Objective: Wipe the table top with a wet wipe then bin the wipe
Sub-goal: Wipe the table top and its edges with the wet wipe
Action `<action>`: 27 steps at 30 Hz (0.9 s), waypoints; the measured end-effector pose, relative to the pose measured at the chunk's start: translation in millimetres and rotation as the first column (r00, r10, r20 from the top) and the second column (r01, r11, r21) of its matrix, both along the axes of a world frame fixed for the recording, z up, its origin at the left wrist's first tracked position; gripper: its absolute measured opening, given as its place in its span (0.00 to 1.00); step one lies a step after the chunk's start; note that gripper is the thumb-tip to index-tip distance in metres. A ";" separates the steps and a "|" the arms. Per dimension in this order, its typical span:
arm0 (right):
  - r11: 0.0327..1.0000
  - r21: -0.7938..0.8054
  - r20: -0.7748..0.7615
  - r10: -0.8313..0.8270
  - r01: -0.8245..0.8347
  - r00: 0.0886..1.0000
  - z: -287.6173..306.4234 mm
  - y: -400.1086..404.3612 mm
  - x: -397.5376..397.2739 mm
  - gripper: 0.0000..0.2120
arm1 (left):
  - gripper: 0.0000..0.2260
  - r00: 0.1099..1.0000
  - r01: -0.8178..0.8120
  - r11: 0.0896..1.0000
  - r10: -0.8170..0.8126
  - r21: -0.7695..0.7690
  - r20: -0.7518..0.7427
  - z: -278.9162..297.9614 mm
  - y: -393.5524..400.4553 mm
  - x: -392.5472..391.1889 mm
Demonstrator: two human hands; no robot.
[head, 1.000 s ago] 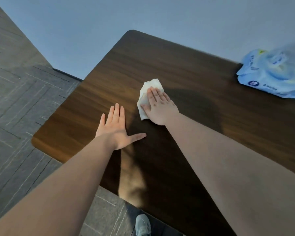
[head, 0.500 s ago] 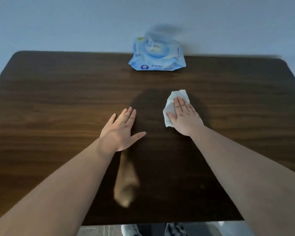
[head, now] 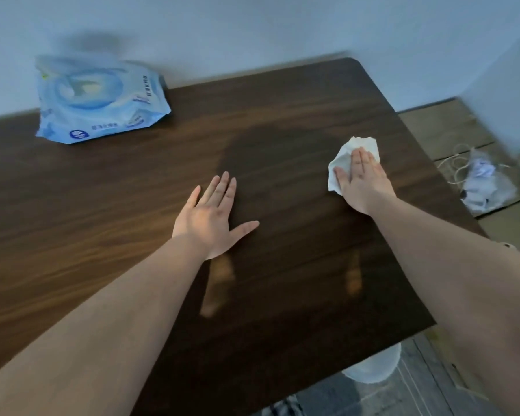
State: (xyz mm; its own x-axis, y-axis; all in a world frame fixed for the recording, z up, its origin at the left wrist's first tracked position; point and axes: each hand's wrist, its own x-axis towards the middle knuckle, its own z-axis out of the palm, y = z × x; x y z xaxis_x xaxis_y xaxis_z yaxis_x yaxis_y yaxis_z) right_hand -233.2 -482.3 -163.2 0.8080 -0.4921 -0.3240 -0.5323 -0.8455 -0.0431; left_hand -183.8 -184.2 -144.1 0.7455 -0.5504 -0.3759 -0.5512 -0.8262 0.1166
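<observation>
**A:** ok so where are they at with this? Looks like the wiping bit to me.

**B:** yep, wiping. The right hand is pressed flat on the wet wipe, fingers stretched out straight on top of it, not pinching it, just pinning the crumpled sheet against the worktop. The wipe sits out around 2 o'clock from where the person stands, close to the right edge.

**A:** and the other hand?

**B:** left hand is palm-down on the wood near the middle, fingers spread, empty. I'd guess it's just there for bracing. The pack of wipes is over at 10 o'clock against the wall, well apart from both hands.

**A:** so how much is left?

**B:** can't really tell which parts are wet, the surface is dark and shiny all over. My read: the strip along the right edge and the near side probably want a pass, so the next stroke should drag the wipe toward 5 o'clock with the palm kept flat so it doesn't roll up.

**A:** then the bin?

**B:** then the fingers have to curl round the wipe and lift it. There's a pale round thing on the floor under the near corner, might be a bin, too hidden to say. Some clutter sits off at 3 o'clock too.
</observation>
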 end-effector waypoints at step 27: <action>0.949 0.074 -0.039 0.310 -0.307 0.950 3.3 211.8 32.1 0.31 | 0.40 0.953 -0.295 0.956 0.294 -0.003 -0.069 3.7 191.9 -12.6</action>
